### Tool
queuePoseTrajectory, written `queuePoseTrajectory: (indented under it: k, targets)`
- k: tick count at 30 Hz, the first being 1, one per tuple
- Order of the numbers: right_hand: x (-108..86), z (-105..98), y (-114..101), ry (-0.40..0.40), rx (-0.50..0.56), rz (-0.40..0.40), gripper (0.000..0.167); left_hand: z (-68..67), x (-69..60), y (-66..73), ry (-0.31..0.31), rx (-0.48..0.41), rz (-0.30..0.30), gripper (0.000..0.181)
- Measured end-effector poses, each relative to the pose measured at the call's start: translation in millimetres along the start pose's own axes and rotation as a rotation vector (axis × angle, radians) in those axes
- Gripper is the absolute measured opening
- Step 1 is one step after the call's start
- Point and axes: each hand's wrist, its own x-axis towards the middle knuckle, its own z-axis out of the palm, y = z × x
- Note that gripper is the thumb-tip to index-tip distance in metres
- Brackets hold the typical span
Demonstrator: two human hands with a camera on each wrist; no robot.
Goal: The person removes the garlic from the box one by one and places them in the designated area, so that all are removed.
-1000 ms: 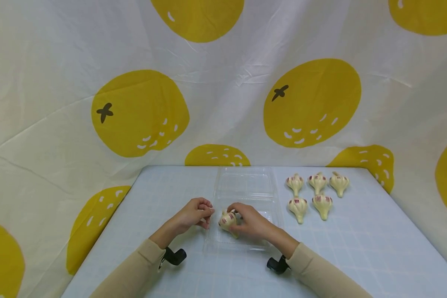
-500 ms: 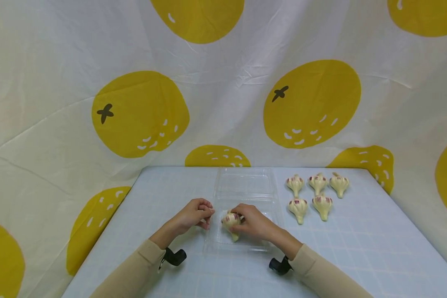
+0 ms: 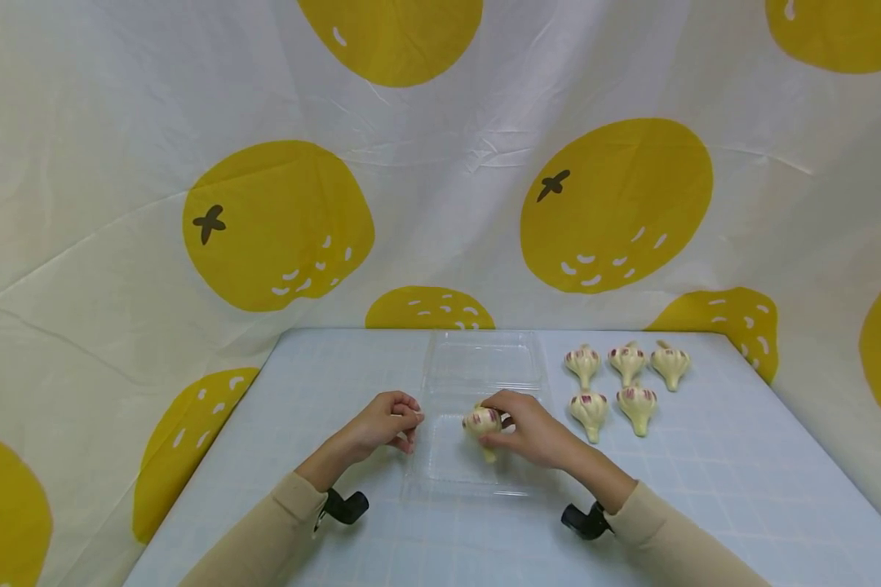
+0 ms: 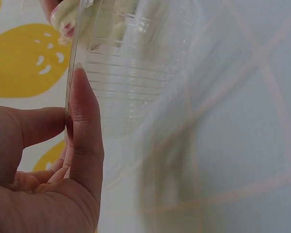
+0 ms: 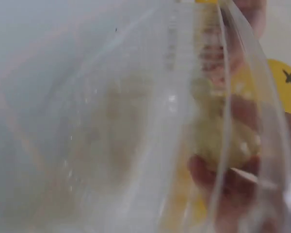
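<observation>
My right hand [image 3: 530, 430] grips a cream garlic bulb [image 3: 482, 422] with purple patches, its thumb and fingers round the bulb's right side. They hang over the front half of a clear plastic clamshell container [image 3: 440, 473]. Through its clear wall, the right wrist view shows the garlic bulb [image 5: 218, 138] blurred between the fingers. At the container's left rim, my left hand [image 3: 383, 424] pinches the edge. The left wrist view shows the rim of the container [image 4: 73, 53] between thumb and fingers of the left hand [image 4: 82, 141].
Several more garlic bulbs [image 3: 637, 409] lie in two rows on the table, right of the container. The container's lid [image 3: 484, 359] is folded back toward the rear. A pale checked cloth [image 3: 741, 489] covers the table, and a lemon-print curtain [image 3: 440, 204] hangs behind.
My right hand has moved to the right and slightly up with the garlic bulb, away from the container's left side. The left hand has stayed at the rim.
</observation>
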Motion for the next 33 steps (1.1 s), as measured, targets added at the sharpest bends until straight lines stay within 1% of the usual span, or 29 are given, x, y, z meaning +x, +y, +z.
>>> queuePoseTrajectory:
  k: [6,10,16,22,26,30,33]
  targets:
    - [-9.5,-18.7,4.7,0.034,-0.032,-0.009,0.034,0.4,0.1,0.0,0.000,-0.005,-0.001,0.021]
    - [-17.4,-29.8,9.3,0.055,-0.059,0.012,0.036,0.3,-0.1,0.3,-0.003,-0.008,-0.001,0.022]
    - [-28.6,-46.5,13.6,0.092,-0.108,0.057,0.036,0.3,-0.7,0.9,-0.003,-0.008,-0.006,0.021]
    - [-40.1,-63.2,18.4,0.141,-0.126,0.070,0.037,0.1,-0.9,2.3,-0.002,-0.001,-0.012,0.020]
    - [-49.5,-73.7,24.0,0.158,-0.140,0.086,0.034,0.0,-1.4,3.5,0.000,0.005,-0.019,0.022]
    - [-61.4,-83.9,31.7,0.170,-0.159,0.116,0.036,-0.6,-1.7,3.2,-0.003,0.009,-0.019,0.023]
    - [-71.3,-93.0,37.7,0.179,-0.185,0.160,0.037,-1.2,-2.1,2.5,-0.009,0.007,-0.022,0.024]
